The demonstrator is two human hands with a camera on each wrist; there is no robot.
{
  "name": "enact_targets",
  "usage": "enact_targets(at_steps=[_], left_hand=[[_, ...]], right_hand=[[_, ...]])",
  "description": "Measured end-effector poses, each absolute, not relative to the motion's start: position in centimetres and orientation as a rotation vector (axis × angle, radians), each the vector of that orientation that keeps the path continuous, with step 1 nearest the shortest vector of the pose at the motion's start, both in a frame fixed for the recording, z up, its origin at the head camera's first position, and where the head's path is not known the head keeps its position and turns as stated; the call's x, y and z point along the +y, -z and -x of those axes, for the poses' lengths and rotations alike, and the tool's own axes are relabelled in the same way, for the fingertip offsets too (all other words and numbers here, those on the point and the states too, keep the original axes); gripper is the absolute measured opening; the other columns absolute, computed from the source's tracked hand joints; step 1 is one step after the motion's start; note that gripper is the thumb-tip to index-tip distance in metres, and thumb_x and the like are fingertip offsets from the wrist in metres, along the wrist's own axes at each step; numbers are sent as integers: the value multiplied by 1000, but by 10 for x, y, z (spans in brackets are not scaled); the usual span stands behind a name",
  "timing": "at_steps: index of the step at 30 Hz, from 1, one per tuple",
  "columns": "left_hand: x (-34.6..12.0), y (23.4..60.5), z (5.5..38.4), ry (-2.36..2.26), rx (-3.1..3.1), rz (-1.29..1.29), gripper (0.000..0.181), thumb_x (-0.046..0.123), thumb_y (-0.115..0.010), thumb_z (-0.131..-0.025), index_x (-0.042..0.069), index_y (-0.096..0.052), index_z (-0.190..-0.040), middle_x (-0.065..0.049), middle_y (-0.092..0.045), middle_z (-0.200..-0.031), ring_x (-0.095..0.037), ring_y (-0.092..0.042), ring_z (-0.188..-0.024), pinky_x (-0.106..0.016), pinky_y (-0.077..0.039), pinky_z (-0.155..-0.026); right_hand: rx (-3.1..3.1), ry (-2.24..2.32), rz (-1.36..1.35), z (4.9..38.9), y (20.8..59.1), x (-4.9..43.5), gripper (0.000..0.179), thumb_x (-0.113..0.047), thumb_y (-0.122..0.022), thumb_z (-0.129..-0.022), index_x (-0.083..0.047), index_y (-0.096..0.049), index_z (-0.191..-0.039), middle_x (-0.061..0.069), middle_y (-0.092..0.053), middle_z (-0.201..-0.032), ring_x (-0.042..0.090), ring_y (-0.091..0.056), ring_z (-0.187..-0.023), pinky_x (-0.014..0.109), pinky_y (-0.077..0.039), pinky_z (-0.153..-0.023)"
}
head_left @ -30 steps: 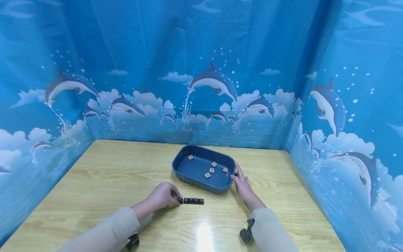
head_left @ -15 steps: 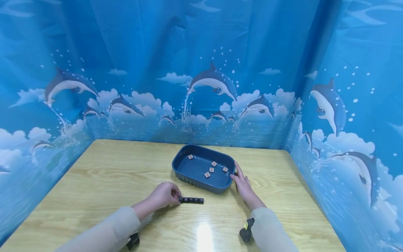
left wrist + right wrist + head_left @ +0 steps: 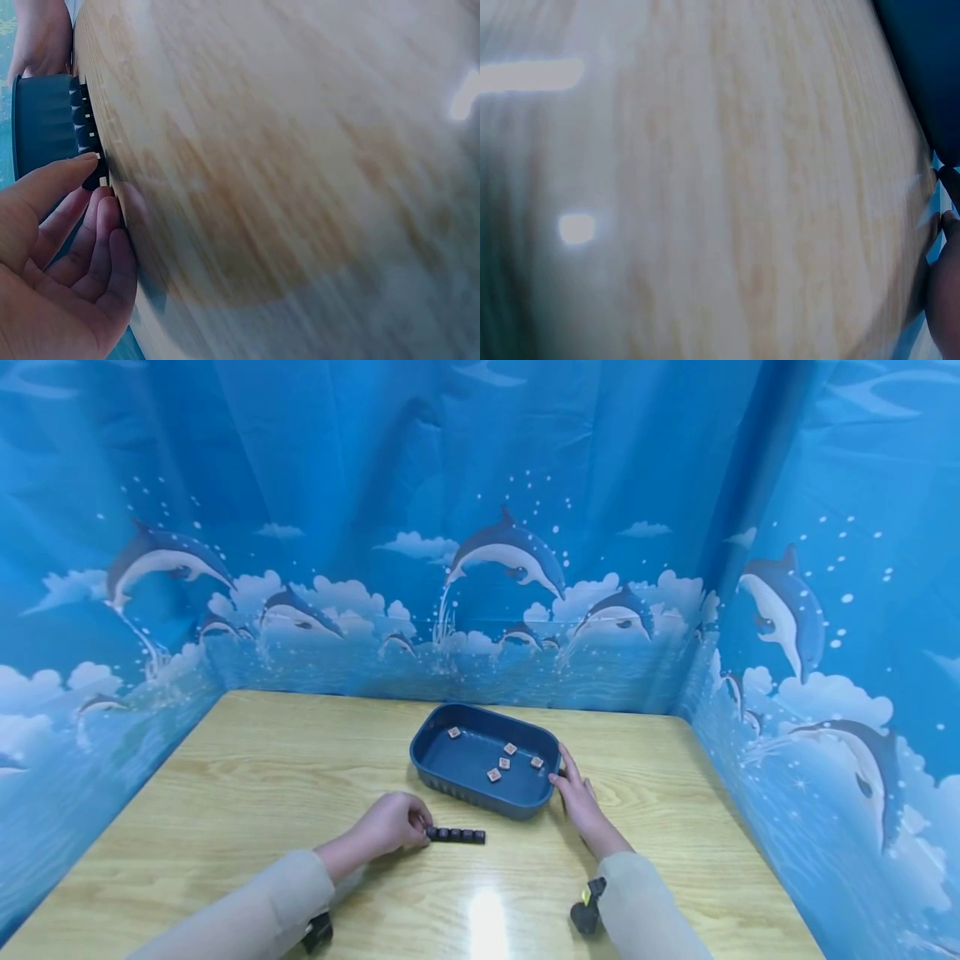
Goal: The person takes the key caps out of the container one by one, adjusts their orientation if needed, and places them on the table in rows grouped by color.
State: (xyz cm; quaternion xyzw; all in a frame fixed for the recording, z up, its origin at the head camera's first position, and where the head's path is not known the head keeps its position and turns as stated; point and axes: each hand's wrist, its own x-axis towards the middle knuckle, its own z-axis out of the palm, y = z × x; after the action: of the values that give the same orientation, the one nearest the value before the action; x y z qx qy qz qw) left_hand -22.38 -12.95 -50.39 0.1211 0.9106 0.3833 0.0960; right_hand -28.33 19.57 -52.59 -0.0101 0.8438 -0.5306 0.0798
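Note:
In the head view, a short row of small black cube-like blocks (image 3: 462, 836) lies on the table, the blocks touching end to end. My left hand (image 3: 396, 823) pinches the block at the row's left end between thumb and fingers; the left wrist view shows the thumb (image 3: 64, 176) against that end block (image 3: 95, 177). Behind the row stands a dark blue tray (image 3: 472, 795) with rounded corners. My right hand (image 3: 579, 797) holds the tray's right end, its thumb at the rim. In the right wrist view only an edge of this hand (image 3: 946, 289) shows.
Inside the tray lie several small pale tiles with reddish marks, one pale tile (image 3: 453, 732) apart at the far left. The light wooden table (image 3: 300, 752) reaches back to a blue dolphin-print curtain (image 3: 480, 577), which also closes both sides.
The left-end block, held by my left hand, has moved slightly right and closed the gap to the row. My right hand and the tray stay almost where they were.

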Motion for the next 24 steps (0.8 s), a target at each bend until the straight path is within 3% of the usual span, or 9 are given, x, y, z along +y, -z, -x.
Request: enact_targets(at_steps=[16,24], left_hand=[[-116,466,245,-1068,2728,-443,22,3,-82,-73,5,-72,-93,5,-62,-72,-10,-59,-67,-25,-52,-62],[-101,444,263,-978,2744,-517,18,9,-81,-78,11,-74,-94,7,-63,-73,-9,-59,-68,-27,-52,-63]], right_hand=[[2541,1570,18,285,529,197,66,-38,-44,-101,-32,-9,-157,21,-29,-153,45,15,-142,62,14,-108],[2535,1587,18,285,530,197,67,-36,-44,-101,-32,-9,-157,21,-29,-154,45,16,-142,63,15,-108]])
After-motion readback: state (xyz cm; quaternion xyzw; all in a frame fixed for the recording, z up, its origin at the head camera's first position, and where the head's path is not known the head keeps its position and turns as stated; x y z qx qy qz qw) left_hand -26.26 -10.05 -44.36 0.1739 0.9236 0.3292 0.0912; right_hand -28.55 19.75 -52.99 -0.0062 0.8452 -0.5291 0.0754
